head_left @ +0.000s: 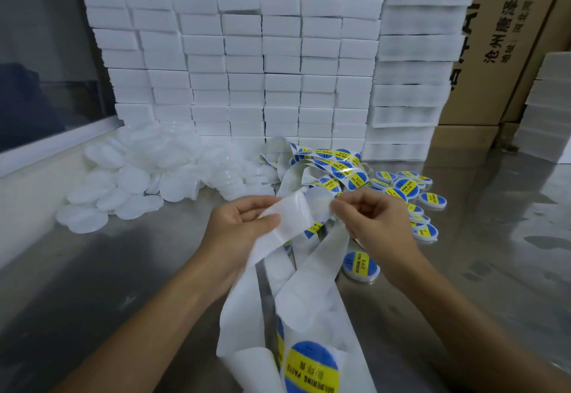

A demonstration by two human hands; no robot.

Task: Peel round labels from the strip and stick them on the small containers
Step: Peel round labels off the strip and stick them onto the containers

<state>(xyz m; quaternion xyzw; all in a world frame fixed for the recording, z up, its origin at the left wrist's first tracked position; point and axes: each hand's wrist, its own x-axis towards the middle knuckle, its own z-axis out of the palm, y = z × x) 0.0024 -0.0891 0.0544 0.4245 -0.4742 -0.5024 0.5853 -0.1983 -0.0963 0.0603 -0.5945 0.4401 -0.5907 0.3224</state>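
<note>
My left hand (244, 226) grips the white backing strip (293, 216) between thumb and fingers, above the steel table. My right hand (370, 216) pinches the strip's upper edge just to the right; whether a label sits under its fingertips is hidden. The strip loops down toward me, with a blue and yellow round label (312, 368) on it near the bottom edge. More strip with labels (336, 164) lies tangled behind my hands. Labelled small containers (404, 188) lie at the right, one (360, 266) close under my right wrist. Unlabelled white containers (139, 176) are heaped at the left.
A wall of stacked white boxes (247, 68) stands behind the piles, with taller white stacks (414, 68) at its right. Cardboard cartons (500, 37) rise behind. The steel table (108, 269) shows bare metal at the front left. A window frame (55, 142) runs along the left.
</note>
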